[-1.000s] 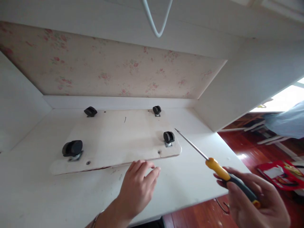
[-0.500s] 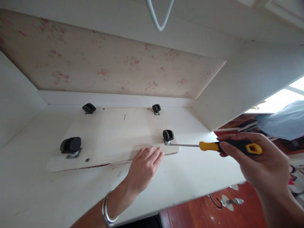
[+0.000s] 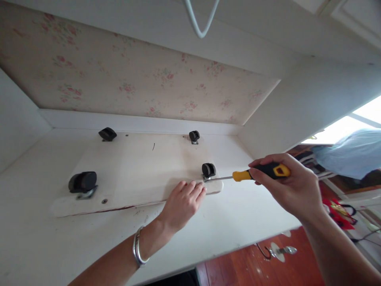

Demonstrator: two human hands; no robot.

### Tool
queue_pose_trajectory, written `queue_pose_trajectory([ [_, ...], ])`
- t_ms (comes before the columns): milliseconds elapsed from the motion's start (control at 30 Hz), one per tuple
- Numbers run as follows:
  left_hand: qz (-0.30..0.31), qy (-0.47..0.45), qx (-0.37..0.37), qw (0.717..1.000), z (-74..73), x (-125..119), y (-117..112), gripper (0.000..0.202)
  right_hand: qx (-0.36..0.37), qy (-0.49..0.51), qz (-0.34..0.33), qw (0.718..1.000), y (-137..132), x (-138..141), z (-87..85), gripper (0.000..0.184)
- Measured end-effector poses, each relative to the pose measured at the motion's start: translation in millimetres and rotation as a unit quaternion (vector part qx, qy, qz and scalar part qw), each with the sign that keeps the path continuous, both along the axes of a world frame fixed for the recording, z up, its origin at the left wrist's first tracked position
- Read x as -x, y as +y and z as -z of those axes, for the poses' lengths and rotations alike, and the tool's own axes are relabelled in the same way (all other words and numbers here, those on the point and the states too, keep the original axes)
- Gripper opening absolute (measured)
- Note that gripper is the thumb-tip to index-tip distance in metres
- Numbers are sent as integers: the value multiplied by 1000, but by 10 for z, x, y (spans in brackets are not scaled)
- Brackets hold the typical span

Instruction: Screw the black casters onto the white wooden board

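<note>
My right hand (image 3: 290, 180) grips a yellow-and-black screwdriver (image 3: 264, 171) by its handle. The metal shaft runs left, its tip at the mounting plate of the near right caster wheel (image 3: 208, 170). A white board (image 3: 149, 171) lies on the white surface with its casters facing up. My left hand (image 3: 183, 200) rests, fingers extended, on the board's front edge beside that caster. The other black casters are the near left caster (image 3: 83, 182), the far left caster (image 3: 107, 134) and the far right caster (image 3: 194, 136). Whether the tip sits in a screw is too small to tell.
White side walls and a flowered back panel (image 3: 131, 79) enclose the surface. A pale cord loop (image 3: 202, 24) hangs above. Below the front edge are a red-brown floor (image 3: 238, 266) and a lamp-like fitting (image 3: 278, 251). At right is a bluish plastic-like cover (image 3: 351, 153).
My right hand and the screwdriver have moved left, and the handle appears turned. The tip has shifted to the caster's plate. My left hand stays on the board; the view has shifted slightly.
</note>
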State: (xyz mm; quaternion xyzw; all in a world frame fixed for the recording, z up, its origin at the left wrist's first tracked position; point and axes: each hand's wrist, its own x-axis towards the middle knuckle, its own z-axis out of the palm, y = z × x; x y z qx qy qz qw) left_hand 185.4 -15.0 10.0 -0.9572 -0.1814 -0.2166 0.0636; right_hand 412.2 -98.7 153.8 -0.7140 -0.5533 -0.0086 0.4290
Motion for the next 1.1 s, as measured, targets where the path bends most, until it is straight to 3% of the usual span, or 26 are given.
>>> queue_pose_trajectory([
  [233,7,-1,-11,1000,-23,-6,17,32,29,-19,-11,999,21,-15,-8,26],
  [567,18,3,-5,1000,-13,-79,6,32,67,-110,-65,990,120,134,-203,21],
  [900,25,20,16,999,-67,-86,3,32,90,-47,-14,995,186,146,-216,20],
  [1100,31,23,31,999,-91,-93,14,32,89,-87,-57,991,151,170,-227,17],
])
